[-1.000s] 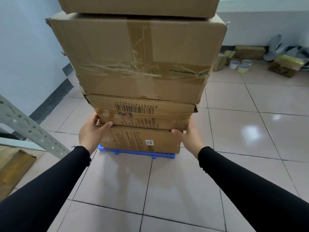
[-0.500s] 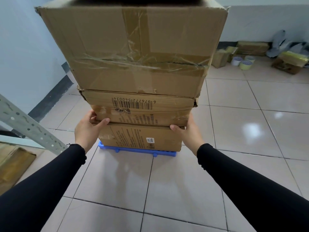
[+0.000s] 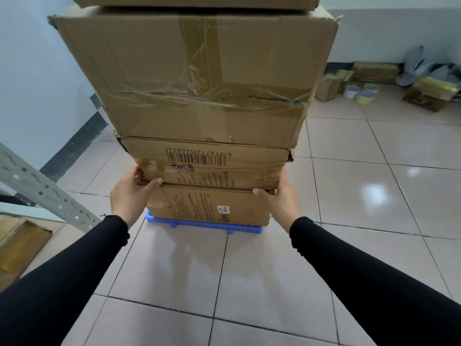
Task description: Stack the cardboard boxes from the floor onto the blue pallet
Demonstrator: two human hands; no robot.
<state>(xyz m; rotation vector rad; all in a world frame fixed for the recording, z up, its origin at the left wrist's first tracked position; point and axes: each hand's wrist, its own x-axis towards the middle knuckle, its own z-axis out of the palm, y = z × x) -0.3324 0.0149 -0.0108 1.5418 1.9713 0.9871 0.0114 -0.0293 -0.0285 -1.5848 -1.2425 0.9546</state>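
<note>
A stack of cardboard boxes stands on the blue pallet. The bottom box carries a small white label. On it rests a flat barcode box, and above that a large taped box, with the edge of one more box at the top of the frame. My left hand presses on the left end of the barcode box at its lower corner, thumb on the front face. My right hand presses on its right end the same way.
A grey perforated metal strut slants at the left, with a flattened carton on the floor below it. Small boxes, tape rolls and grey bags lie along the back right wall. Tiled floor surrounds the pallet.
Both hands stay on the ends of the barcode box. The view has tilted a little, so the topmost box's edge shows again. The stack itself looks unmoved.
</note>
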